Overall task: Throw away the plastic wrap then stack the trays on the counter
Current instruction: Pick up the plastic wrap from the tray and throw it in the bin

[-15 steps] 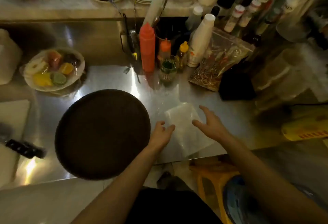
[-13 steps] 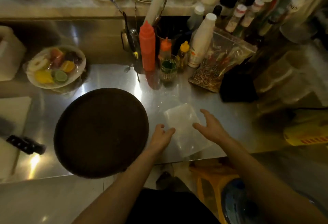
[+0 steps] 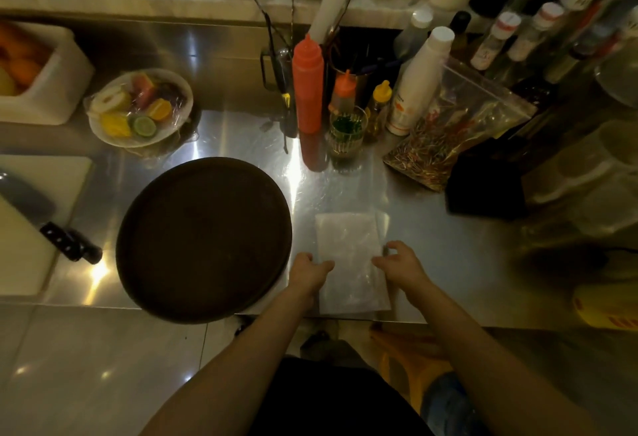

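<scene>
A folded, cloudy sheet of plastic wrap [image 3: 348,249] lies flat on the steel counter [image 3: 448,263], its near end at the front edge. My left hand [image 3: 308,272] pinches the wrap's left edge, fingers curled onto it. On the right edge my right hand [image 3: 402,264] does the same. Just left of the wrap sits a large round dark brown tray [image 3: 203,238], overhanging the counter's front edge a little. The side of my left hand touches the tray's rim. Only this one tray shows.
A plate of wrapped fruit [image 3: 139,107] stands at the back left, with a cutting board and knife [image 3: 70,245] at the left edge. Behind the wrap stand a red squeeze bottle [image 3: 308,87], a glass [image 3: 346,130] and a bag of dried spices [image 3: 452,135].
Both hands have drawn back toward the counter's front edge and curled onto the wrap's sides. The wrap, skewed before, now lies square to the edge.
</scene>
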{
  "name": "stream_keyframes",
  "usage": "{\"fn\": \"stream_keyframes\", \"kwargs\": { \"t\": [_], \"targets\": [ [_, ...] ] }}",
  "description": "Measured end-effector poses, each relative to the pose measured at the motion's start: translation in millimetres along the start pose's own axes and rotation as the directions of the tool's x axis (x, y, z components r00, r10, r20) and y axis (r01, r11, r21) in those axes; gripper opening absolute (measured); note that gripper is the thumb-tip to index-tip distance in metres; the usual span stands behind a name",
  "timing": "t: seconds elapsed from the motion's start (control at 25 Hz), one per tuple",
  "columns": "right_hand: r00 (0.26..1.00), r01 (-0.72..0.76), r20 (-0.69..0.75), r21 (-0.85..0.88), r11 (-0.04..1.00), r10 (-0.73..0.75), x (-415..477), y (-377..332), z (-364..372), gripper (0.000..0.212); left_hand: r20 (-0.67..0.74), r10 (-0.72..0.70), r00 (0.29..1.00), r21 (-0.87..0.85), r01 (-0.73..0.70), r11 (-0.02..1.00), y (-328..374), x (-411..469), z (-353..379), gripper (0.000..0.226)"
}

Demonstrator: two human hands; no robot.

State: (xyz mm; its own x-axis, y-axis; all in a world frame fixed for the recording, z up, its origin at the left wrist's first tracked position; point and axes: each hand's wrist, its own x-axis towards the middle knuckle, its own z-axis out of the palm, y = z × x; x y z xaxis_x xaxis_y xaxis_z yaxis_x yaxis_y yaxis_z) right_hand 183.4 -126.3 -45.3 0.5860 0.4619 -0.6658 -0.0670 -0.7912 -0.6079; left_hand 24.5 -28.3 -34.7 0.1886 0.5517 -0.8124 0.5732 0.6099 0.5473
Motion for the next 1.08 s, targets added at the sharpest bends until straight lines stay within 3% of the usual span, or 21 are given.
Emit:
{"fn": "stream_keyframes", "kwargs": {
  "t": [0.08,0.2,0.6,1.08],
  "targets": [
    [0.999,-0.008,0.04,0.093,0.996,0.004,-3.1,-4.1,0.7,0.011,0.0,-0.015,1.0,-0.065,0.015,0.998,-2.4,4.4,-3.2,0.032],
    [0.993,0.029,0.111,0.164,0.986,-0.048,-12.3,-14.2,0.4,0.011,-0.017,0.004,1.0,-0.188,-0.007,0.982,-2.5,3.9,-8.1,0.021],
    [0.923,0.126,0.289,0.402,0.907,-0.256,-44.4,-81.1,8.0,0.019,0.111,0.159,0.981,-0.349,-0.111,0.931,31.3,-42.7,-89.1,0.037],
    [0.847,0.305,0.293,0.416,0.857,-0.444,-118.1,-164.4,129.4,0.017,0.166,0.479,0.862,-0.317,-0.413,0.854,10.3,-62.4,-279.6,0.027]
  ]
}}
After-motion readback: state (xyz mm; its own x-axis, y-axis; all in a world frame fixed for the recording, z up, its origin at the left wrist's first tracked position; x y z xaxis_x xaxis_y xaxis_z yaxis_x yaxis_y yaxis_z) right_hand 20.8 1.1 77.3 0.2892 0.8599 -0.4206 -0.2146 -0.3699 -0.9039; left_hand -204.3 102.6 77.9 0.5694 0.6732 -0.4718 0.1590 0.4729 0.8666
